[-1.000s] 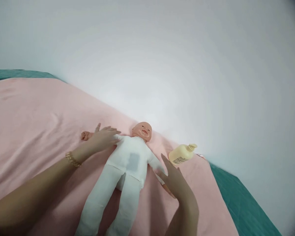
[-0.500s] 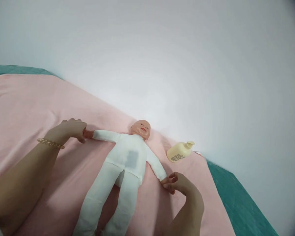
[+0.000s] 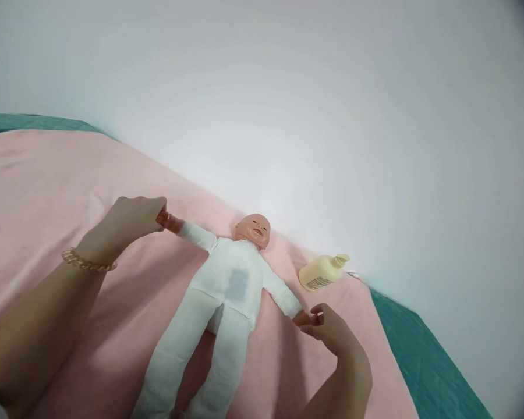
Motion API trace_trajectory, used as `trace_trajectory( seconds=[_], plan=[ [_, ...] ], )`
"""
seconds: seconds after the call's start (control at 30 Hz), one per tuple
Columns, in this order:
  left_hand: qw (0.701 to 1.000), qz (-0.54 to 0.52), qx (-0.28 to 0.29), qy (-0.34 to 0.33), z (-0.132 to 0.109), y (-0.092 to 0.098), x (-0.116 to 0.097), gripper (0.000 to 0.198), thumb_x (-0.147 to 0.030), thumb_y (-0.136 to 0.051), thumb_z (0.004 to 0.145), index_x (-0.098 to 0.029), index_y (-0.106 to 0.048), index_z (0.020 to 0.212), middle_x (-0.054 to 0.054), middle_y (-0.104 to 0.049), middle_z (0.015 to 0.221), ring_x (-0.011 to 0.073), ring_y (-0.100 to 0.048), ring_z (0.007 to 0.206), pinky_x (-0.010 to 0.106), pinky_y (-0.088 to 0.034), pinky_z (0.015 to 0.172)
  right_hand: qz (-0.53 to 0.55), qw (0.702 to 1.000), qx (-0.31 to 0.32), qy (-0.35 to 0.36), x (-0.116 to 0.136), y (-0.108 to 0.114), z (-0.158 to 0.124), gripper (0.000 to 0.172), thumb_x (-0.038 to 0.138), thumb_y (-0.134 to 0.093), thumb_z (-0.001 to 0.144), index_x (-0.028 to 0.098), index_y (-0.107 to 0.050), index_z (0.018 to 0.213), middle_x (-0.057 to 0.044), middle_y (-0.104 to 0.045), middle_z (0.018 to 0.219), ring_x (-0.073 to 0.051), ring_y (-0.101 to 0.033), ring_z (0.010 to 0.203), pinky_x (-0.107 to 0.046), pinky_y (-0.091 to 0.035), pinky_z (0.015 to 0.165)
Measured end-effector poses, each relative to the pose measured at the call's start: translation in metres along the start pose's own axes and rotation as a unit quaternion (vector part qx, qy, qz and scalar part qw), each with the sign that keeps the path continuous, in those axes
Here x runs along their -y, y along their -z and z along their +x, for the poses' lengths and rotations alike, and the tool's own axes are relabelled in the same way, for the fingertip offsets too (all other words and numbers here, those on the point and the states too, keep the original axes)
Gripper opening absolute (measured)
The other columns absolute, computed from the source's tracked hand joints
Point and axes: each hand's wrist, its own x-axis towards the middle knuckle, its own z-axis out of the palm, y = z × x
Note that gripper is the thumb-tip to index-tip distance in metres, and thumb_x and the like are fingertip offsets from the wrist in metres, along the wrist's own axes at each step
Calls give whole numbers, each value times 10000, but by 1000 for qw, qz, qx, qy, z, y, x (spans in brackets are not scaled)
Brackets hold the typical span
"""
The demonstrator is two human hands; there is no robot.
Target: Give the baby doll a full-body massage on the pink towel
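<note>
A baby doll (image 3: 227,291) in a white body suit lies on its back on a pink blanket (image 3: 48,186), head toward the wall. My left hand (image 3: 128,220), with a gold bracelet at the wrist, is closed around the doll's right hand and holds that arm stretched up and out. My right hand (image 3: 332,329) pinches the doll's other hand low at the right. A cream lotion bottle (image 3: 323,273) lies on its side just beyond my right hand.
A teal sheet (image 3: 423,361) shows under the blanket at the right and at the far left edge. A plain white wall (image 3: 288,105) rises directly behind the doll's head and the bottle.
My hands slid from the doll's shoulders out to its hands and closed on them. The left hand has since lifted the doll's arm upward; the right arm stays stretched out.
</note>
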Motion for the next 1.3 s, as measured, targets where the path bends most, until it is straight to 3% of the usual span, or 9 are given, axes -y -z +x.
trace_trajectory(
  seconds=[0.1,0.23,0.3,0.4,0.53,0.7,0.87,1.03,1.3],
  plan=[
    [999,-7,7,41,10,26,-32,491,-541,-300,866,-182,-591,699,-74,-479,449,44,-356,381,224,-215,467,25,1000,8,-8,13,14,-10,382,312,-628,732,212,-517,1083,-76,-693,981,-246,-675,913,-324,-497,713],
    [994,-52,70,67,19,47,-71,280,-416,-450,896,-248,-671,937,-4,-681,715,165,-585,575,256,-359,514,45,997,-66,3,33,25,-26,435,383,-600,779,244,-504,1180,-69,-687,1050,-256,-669,950,-353,-503,782],
    [990,-111,66,62,19,51,-89,255,-386,-504,891,-274,-664,1054,12,-732,885,211,-662,704,284,-443,589,52,993,-106,31,46,25,-34,393,375,-588,783,250,-538,1153,-64,-695,1024,-257,-674,917,-363,-507,782],
    [980,-192,27,45,15,51,-112,323,-376,-482,923,-269,-622,1193,12,-742,987,210,-696,798,292,-500,663,67,986,-133,76,69,18,-46,347,308,-577,772,254,-583,1114,-56,-701,1018,-249,-673,904,-365,-514,781],
    [959,-277,42,-31,8,46,-135,274,-364,-462,963,-241,-684,1063,8,-738,1018,175,-698,833,272,-528,690,83,969,-158,170,101,1,-61,317,294,-503,837,254,-611,1133,-69,-684,1102,-236,-663,929,-358,-511,783],
    [908,-345,146,-189,3,38,-146,297,-268,-431,982,-270,-711,1081,7,-710,1153,177,-684,984,307,-549,863,63,954,-77,283,124,-14,-69,290,124,-449,831,254,-654,989,-36,-677,1009,-192,-646,869,-293,-504,711],
    [910,-275,144,-274,-2,29,-150,371,-75,-488,922,-274,-636,1197,9,-729,1083,193,-657,1039,339,-499,925,45,954,-10,297,134,-22,-67,322,92,-438,856,250,-651,1040,-35,-663,1055,-188,-639,880,-298,-492,745],
    [914,-250,140,-288,-7,19,-153,510,-47,-541,869,-230,-477,1340,25,-718,997,207,-643,988,332,-479,881,-9,955,21,297,142,-30,-67,365,62,-425,864,227,-625,1120,-47,-657,1041,-187,-645,853,-273,-470,691],
    [920,-228,151,-280,-10,17,-157,513,-15,-478,830,-225,-495,1298,24,-696,860,236,-632,893,351,-463,813,-39,956,26,289,147,-38,-64,427,34,-438,836,191,-529,1222,-69,-635,1063,-203,-624,904,-266,-475,675]
  ],
)
